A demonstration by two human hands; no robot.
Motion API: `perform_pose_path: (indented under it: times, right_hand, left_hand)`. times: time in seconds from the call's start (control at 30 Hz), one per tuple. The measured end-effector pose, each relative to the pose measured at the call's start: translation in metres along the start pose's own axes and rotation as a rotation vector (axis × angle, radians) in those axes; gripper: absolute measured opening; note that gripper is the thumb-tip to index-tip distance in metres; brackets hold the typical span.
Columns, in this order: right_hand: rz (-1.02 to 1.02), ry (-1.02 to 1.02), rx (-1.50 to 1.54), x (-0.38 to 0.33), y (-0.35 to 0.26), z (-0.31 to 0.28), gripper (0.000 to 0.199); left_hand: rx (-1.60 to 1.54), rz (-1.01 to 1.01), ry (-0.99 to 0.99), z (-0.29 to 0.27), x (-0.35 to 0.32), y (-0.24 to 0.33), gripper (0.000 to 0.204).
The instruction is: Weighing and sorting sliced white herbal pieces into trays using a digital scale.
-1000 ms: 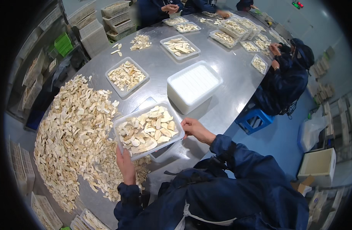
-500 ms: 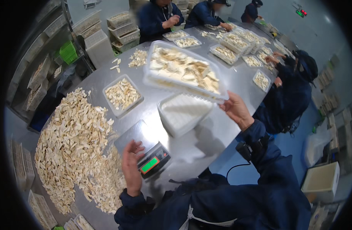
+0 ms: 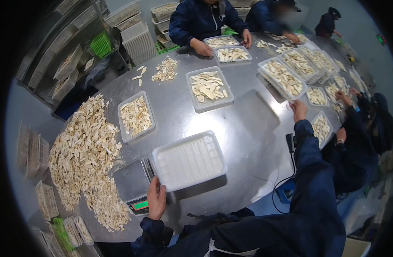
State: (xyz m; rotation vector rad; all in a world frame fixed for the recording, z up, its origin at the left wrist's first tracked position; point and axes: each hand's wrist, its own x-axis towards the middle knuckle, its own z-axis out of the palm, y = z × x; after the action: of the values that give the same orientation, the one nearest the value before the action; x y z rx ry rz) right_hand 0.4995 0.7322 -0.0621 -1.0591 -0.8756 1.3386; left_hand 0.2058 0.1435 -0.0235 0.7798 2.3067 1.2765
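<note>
On the shiny grey counter (image 3: 247,128), close to the body: an empty white tray (image 3: 189,160). Lies flat, open side up. Long way runs from left to right, with the right end a little farther off than the left end. Short sides face left and right. Left edge sits over the right edge of a small scale (image 3: 134,184) with a green lit screen.

At the tray's near left corner: the left hand (image 3: 156,201). Grips that corner, thumb and fingers closed on the rim. Rests between the tray and the scale's screen.

Far out to the right, arm stretched long: the right hand (image 3: 298,109). Fingers bent a little and loose, holding nothing. Sits just beside the near corner of a full tray (image 3: 283,77) of pale slices, on top of a stack of such trays. Cannot tell if touching it.

To the left of the scale: a big heap of pale slices (image 3: 83,158), spread wide on the counter. Behind the empty tray: a clear tray with slices (image 3: 136,115) and, farther back, a second clear tray (image 3: 209,88) with bigger pieces. Well apart from the empty tray, both of them.

Across the counter: other people in dark blue coats (image 3: 200,21), hands on their own trays.
</note>
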Motion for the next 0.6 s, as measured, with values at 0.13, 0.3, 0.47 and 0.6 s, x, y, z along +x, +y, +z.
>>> perform_pose_path:
  times: [0.13, 0.3, 0.47, 0.6]
  right_hand:
    - [0.073, 0.158, 0.033, 0.061, 0.035, 0.004, 0.01]
    - [-0.029, 0.08, -0.28, 0.119, 0.055, -0.009, 0.011]
    - [0.172, 0.126, 0.043, 0.139, 0.063, -0.008, 0.015]
    - [0.19, 0.114, -0.039, 0.145, 0.067, -0.003, 0.009]
  left_hand:
    - [0.039, -0.082, 0.045, 0.009, -0.003, 0.022, 0.034]
    - [0.13, -0.095, 0.072, 0.013, 0.001, 0.026, 0.029]
    - [0.188, -0.096, 0.171, 0.017, 0.005, 0.038, 0.024]
    - [0.27, -0.098, 0.283, 0.016, 0.006, 0.043, 0.017]
